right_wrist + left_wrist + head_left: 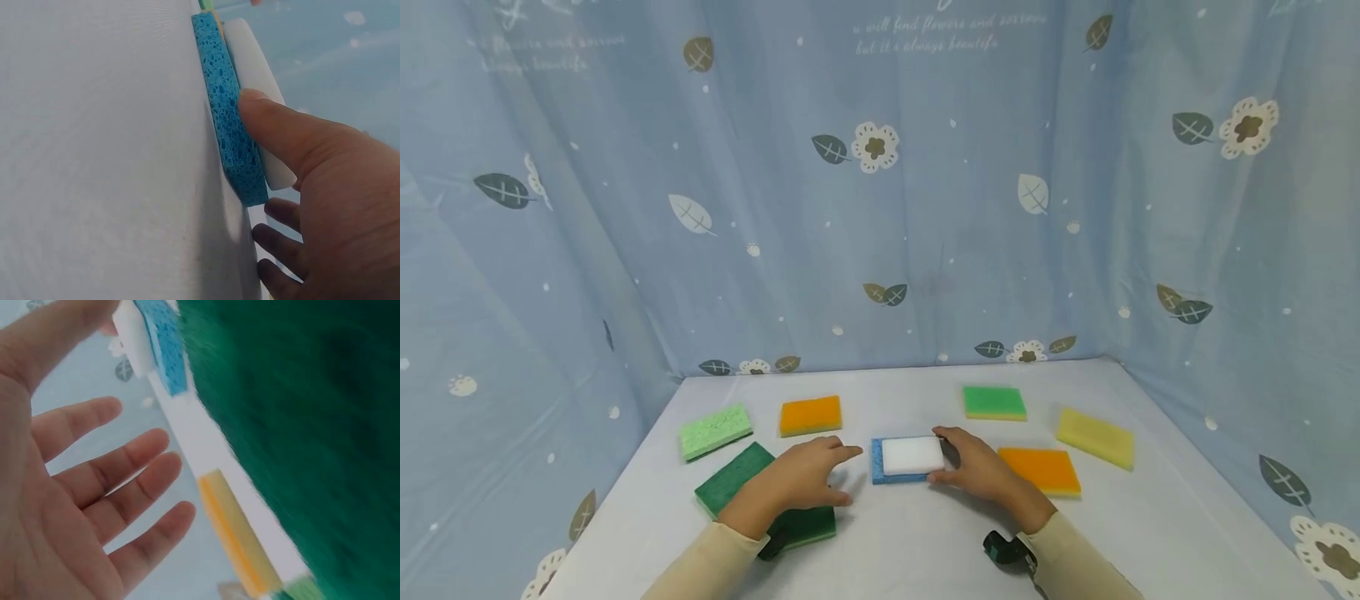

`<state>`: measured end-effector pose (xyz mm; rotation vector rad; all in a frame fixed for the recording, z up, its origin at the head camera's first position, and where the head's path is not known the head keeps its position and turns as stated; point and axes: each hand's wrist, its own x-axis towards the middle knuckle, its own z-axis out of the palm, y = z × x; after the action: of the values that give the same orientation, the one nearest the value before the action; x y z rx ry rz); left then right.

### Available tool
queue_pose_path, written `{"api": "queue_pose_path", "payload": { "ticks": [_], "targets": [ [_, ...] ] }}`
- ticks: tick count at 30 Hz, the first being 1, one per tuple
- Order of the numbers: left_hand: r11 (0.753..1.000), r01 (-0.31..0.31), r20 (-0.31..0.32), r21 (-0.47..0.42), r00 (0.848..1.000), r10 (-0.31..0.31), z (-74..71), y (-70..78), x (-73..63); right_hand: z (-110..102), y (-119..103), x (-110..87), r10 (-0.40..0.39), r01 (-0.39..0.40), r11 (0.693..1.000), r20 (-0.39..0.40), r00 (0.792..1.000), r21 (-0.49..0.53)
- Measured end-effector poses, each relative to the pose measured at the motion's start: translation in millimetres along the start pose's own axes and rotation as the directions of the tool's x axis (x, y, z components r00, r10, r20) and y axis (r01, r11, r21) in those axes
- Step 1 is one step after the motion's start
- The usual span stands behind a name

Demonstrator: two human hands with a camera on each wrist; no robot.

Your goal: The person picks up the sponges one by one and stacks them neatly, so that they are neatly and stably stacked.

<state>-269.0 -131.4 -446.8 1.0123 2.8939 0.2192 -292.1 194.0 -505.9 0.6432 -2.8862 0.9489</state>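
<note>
A white sponge block (913, 455) lies flat on top of a blue sponge (877, 463) in the middle of the table. My right hand (977, 471) grips the white block at its right end, thumb on the near edge and index finger on the far edge. In the right wrist view the thumb presses beside the porous blue sponge (228, 119). My left hand (801, 475) hovers left of the stack with fingers spread, holding nothing. Beneath it lie dark green scouring sponge surfaces (737, 479), partly hidden by the hand; I cannot tell whether they are one piece or two.
Around the stack lie a light green sponge (715, 431), an orange sponge (810, 415), a green sponge (994, 402), a yellow sponge (1096, 437) and another orange sponge (1040, 470). A white cloth (910, 550) covers the table. Blue patterned curtains (925, 208) stand behind and at the sides.
</note>
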Motion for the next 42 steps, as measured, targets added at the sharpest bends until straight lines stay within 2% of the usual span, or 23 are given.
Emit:
{"api": "queue_pose_path", "payload": {
  "ticks": [3, 6, 9, 12, 15, 19, 24, 30, 33, 36, 42],
  "targets": [
    [0.997, 0.058, 0.040, -0.046, 0.998, -0.056, 1.7, -8.2, -16.2, -1, 1, -1.5, -0.026, 0.026, 0.999, 0.006, 1.000, 0.024],
    [0.984, 0.143, 0.097, -0.105, 0.986, -0.133, 5.3, -15.0, -34.5, -1, 4, -4.3, -0.039, 0.038, 0.999, 0.019, 0.999, 0.037],
    [0.974, 0.189, 0.125, -0.124, 0.977, -0.174, 7.7, -22.3, -49.6, 0, 6, -5.5, -0.045, 0.044, 0.998, 0.006, 0.999, 0.043],
    [0.969, 0.203, 0.138, -0.144, 0.973, -0.183, 5.8, -29.7, -62.7, 1, 6, -3.4, -0.056, 0.056, 0.997, -0.009, 0.998, 0.059],
    [0.962, 0.204, 0.178, -0.182, 0.969, -0.171, 11.0, -33.8, -73.4, 5, 9, -7.3, -0.061, 0.060, 0.996, 0.011, 0.998, 0.072],
    [0.951, 0.193, 0.217, -0.240, 0.966, -0.141, 13.9, -36.4, -79.3, 9, 11, -10.1, -0.066, 0.065, 0.995, 0.013, 0.998, 0.074],
    [0.955, 0.166, 0.166, -0.244, 0.978, -0.128, 6.6, -34.4, -69.1, 5, 9, -5.9, -0.062, 0.062, 0.996, -0.018, 0.998, 0.056],
    [0.976, 0.105, 0.032, -0.190, 0.994, -0.101, -4.4, -30.0, -43.0, -4, 7, 3.1, -0.025, 0.027, 0.998, -0.034, 0.999, 0.052],
    [0.979, 0.073, -0.022, -0.191, 0.997, -0.079, -3.3, -26.3, -29.4, -5, 7, 4.6, -0.003, 0.004, 0.999, -0.026, 1.000, 0.047],
    [0.981, 0.054, -0.048, -0.184, 0.997, -0.064, 1.7, -20.6, -19.6, -1, 9, 0.9, 0.001, 0.000, 0.998, -0.008, 1.000, 0.059],
    [0.989, 0.012, -0.090, -0.150, 0.996, -0.026, -2.2, -13.6, -1.7, -2, 10, 0.7, -0.045, 0.046, 0.995, -0.014, 0.999, 0.087]
  ]
}}
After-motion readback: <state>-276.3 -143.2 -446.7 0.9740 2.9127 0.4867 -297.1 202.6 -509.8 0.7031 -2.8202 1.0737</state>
